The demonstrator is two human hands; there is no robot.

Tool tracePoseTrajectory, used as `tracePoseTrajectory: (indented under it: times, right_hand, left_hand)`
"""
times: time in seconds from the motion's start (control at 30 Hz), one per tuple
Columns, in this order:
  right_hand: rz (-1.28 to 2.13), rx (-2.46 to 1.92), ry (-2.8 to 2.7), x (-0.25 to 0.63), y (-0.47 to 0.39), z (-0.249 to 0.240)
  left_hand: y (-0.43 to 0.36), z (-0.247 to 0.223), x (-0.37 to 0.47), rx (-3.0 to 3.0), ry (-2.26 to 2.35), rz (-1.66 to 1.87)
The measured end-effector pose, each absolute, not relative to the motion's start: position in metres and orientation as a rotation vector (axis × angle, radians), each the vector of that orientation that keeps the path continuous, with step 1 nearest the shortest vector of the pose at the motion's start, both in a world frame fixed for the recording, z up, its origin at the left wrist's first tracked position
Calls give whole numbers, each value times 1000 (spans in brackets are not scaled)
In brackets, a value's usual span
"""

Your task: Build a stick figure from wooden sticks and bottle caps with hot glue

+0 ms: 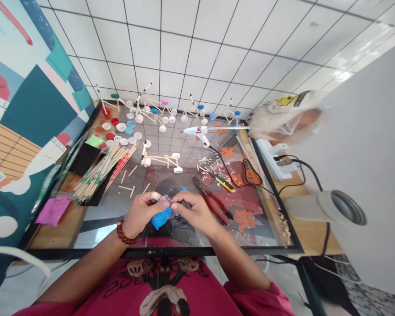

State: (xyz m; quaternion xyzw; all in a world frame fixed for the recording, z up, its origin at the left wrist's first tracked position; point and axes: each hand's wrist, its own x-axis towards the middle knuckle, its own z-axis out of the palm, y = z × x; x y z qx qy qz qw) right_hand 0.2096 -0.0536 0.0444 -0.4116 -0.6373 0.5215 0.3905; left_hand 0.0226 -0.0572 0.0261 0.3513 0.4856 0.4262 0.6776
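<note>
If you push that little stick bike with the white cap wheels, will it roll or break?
The stick model would probably roll a bit, since round white caps sit at its ends. It looks light and likely fragile: only thin sticks join it. A push might tip it, as it seems narrow.

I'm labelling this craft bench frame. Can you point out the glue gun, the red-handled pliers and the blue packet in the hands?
glue gun (199, 131), head view, on its white body.
red-handled pliers (213, 202), head view, on a red handle.
blue packet (161, 217), head view, on its blue lower part.
</note>
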Motion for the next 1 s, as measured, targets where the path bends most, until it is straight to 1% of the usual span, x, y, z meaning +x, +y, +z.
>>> tracePoseTrajectory:
  times: [0.07, 0.13, 0.2, 0.3, 0.37, 0.5, 0.6, 0.67, 0.73, 0.87, 1.0]
  right_hand:
    - [1521, -1046, -1488, 210, -53, 42]
    - [1602, -1059, -1383, 209, -54, 40]
    - [1498, -1061, -1395, 208, -54, 40]
    - [1196, -1044, -1565, 207, -56, 42]
    - [1069, -1022, -1671, 206, -57, 43]
    - [1042, -1008, -1704, 209, -57, 45]
    - [1070, -1113, -1605, 212, -54, 45]
    - [1153, -1165, -1533, 213, -52, 45]
    - [1316, -1174, -1462, 214, -50, 43]
    - [1654, -1058, -1414, 215, -49, 40]
    - [1767, -987, -1381, 214, -51, 38]
  left_hand:
    - [-57, 27, 23, 802, 1083, 938]
    - [-57, 28, 24, 812, 1085, 922]
    - [-57, 29, 25, 825, 1090, 918]
    - [-56, 32, 26, 870, 1091, 876]
    - [-55, 34, 26, 876, 1089, 812]
    - [-53, 37, 23, 792, 1047, 719]
    - [-53, 35, 21, 753, 1029, 777]
    - [-54, 32, 20, 746, 1039, 830]
    - [-54, 29, 19, 757, 1056, 863]
    - [-55, 29, 18, 849, 1091, 911]
    - [-56, 30, 16, 945, 1095, 878]
